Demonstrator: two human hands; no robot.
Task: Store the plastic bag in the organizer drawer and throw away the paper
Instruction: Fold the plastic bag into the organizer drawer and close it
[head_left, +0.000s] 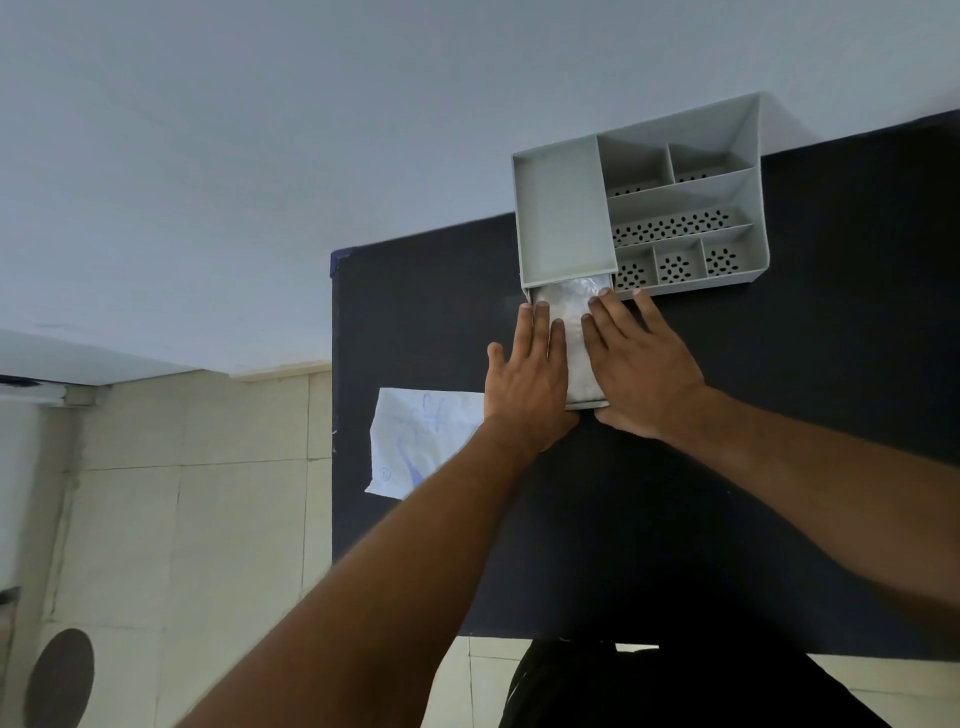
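Note:
A grey desk organizer (685, 197) stands at the back of the dark table (779, 493). Its drawer (587, 402) is pulled out toward me from under the left section. A clear plastic bag (574, 312) lies inside the drawer. My left hand (524, 379) lies flat with straight fingers on the drawer's left side and the bag. My right hand (639, 374) lies flat on the drawer's right side, fingertips near the organizer's front. A white paper (415, 441) with blue scribbles lies at the table's left edge, partly under my left forearm.
The organizer has several perforated compartments (675, 226) on its right. A pale wall (311, 156) rises behind the table. Tiled floor (182, 519) lies to the left, with a round grey-topped object (60, 680) at the lower left.

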